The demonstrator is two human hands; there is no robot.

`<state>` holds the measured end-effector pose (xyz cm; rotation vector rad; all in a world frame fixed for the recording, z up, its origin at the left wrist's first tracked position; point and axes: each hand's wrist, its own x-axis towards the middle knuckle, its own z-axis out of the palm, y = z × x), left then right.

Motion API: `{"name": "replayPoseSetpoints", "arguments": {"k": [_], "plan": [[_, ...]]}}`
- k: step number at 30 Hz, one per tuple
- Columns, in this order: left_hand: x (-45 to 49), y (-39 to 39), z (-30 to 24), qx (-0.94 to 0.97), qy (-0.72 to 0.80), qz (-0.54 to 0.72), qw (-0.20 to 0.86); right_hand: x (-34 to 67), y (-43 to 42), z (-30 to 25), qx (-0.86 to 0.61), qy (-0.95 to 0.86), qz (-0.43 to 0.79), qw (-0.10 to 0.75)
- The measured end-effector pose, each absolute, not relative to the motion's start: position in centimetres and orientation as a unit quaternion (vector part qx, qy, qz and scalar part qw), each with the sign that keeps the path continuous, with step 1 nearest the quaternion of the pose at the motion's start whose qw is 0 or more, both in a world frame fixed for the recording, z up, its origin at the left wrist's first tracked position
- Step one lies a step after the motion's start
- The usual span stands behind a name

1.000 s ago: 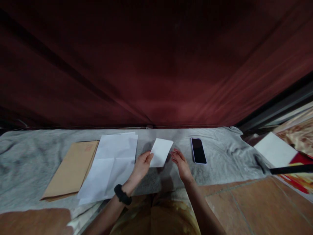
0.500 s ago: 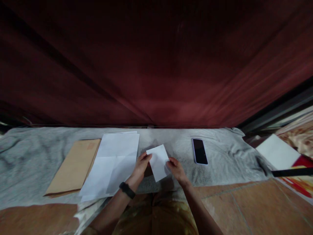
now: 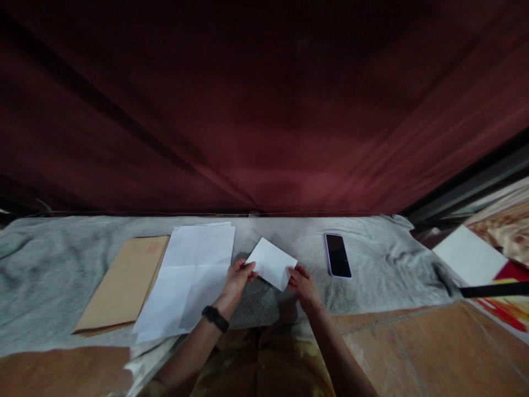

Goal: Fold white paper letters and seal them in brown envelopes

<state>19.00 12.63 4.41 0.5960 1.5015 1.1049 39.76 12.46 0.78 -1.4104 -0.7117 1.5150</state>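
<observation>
A small folded sheet of white paper (image 3: 271,263) is held slantwise above the grey cloth, between my two hands. My left hand (image 3: 238,279) pinches its left corner, thumb on top. At the opposite corner my right hand (image 3: 302,284) grips the paper between thumb and fingers. Just left of my left hand lie larger white sheets (image 3: 194,275) with crease lines across them. A phone (image 3: 338,256) with a dark screen and pale purple case rests on the cloth to the right of my right hand.
Brown envelopes (image 3: 124,284) are stacked left of the white sheets. The grey cloth (image 3: 384,270) covers the long surface, with a dark red curtain (image 3: 264,138) behind it. A white rectangular item (image 3: 470,256) lies at the far right. Tiled floor (image 3: 392,347) shows in front.
The folded paper has turned from nearly upright to a sideways slant. Both hands still hold it, my right hand having shifted slightly right. The sheets, envelopes and phone stay in place.
</observation>
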Motion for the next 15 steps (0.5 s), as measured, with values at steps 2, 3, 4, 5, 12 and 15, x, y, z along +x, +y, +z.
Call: {"name": "replayPoseSetpoints", "arguments": {"k": [2, 3, 4, 5, 12, 15], "plan": [[19.1, 12.6, 4.3, 0.251, 0.636, 0.467, 0.561, 39.5, 12.2, 0.6, -0.587, -0.283, 0.612, 0.448], [19.2, 12.6, 4.2, 0.251, 0.636, 0.466, 0.562, 39.4, 12.1, 0.6, -0.593, -0.288, 0.607, 0.444], [19.2, 12.5, 4.1, 0.252, 0.636, 0.465, 0.562, 39.3, 12.0, 0.6, -0.599, -0.297, 0.599, 0.440], [19.2, 12.5, 4.0, 0.254, 0.637, 0.464, 0.561, 39.2, 12.1, 0.7, -0.603, -0.309, 0.591, 0.437], [18.7, 12.8, 3.5, 0.280, 0.644, 0.457, 0.546, 39.3, 11.7, 1.5, -0.608, -0.316, 0.603, 0.409], [17.8, 13.2, 3.7, 0.300, 0.638, 0.436, 0.559, 40.0, 11.2, 2.0, -0.586, -0.297, 0.638, 0.400]]}}
